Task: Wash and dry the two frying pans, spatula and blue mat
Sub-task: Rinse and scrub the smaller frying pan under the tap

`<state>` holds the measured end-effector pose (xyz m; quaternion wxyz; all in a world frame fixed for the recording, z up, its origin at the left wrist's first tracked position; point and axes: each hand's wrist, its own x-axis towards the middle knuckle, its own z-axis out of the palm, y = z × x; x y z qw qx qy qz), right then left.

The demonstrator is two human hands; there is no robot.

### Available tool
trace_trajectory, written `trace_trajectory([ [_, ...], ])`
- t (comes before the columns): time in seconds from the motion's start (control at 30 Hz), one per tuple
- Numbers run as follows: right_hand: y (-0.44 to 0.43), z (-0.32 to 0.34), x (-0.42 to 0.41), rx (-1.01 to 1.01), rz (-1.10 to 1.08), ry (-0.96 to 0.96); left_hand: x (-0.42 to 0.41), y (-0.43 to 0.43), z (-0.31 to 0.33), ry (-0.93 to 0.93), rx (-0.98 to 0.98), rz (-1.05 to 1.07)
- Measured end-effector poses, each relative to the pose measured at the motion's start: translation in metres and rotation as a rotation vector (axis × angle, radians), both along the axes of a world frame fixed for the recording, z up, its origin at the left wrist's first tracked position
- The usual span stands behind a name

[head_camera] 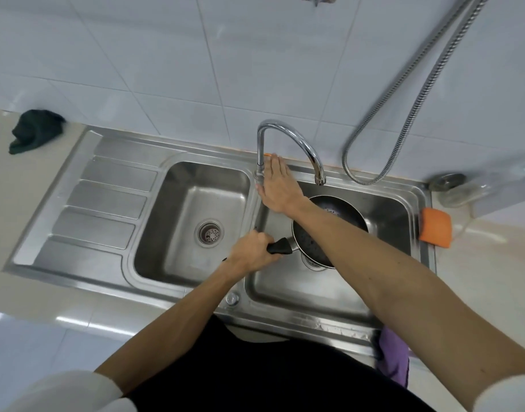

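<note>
A small black frying pan (317, 248) sits in the right basin of the steel double sink (112, 233), under the curved chrome tap (296, 141). My left hand (252, 251) grips the pan's black handle. My right hand (277, 182) reaches across the pan with straight fingers and rests at the base of the tap. My right forearm hides part of the pan. No second pan, spatula or blue mat is in view.
A dark green cloth (33, 130) lies on the counter at the far left. An orange sponge (435, 227) sits at the sink's right edge, a purple cloth (393, 358) hangs over its front. A metal shower hose (403, 99) loops down the tiled wall.
</note>
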<state>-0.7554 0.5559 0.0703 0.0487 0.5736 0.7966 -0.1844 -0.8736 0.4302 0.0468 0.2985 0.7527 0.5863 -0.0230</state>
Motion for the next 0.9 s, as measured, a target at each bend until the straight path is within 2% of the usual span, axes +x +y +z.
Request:
trace_trajectory([
  [0.2, -0.019, -0.005, -0.006, -0.019, 0.013, 0.111, 0.002, -0.006, -0.001, 0.012, -0.035, 0.021],
  [0.6, -0.029, -0.001, -0.006, -0.095, 0.004, 0.171, 0.006, -0.004, 0.0, 0.018, -0.022, -0.01],
  [0.73, -0.065, 0.026, 0.003, -0.109, -0.067, 0.436, 0.011, -0.006, -0.009, -0.052, -0.045, -0.042],
  [0.8, -0.104, 0.038, 0.024, -0.028, -0.104, 0.618, 0.021, -0.007, -0.013, -0.114, -0.023, -0.06],
  [0.9, -0.158, 0.043, 0.084, 0.154, -0.291, 0.808, 0.037, -0.004, -0.017, -0.051, -0.016, -0.089],
])
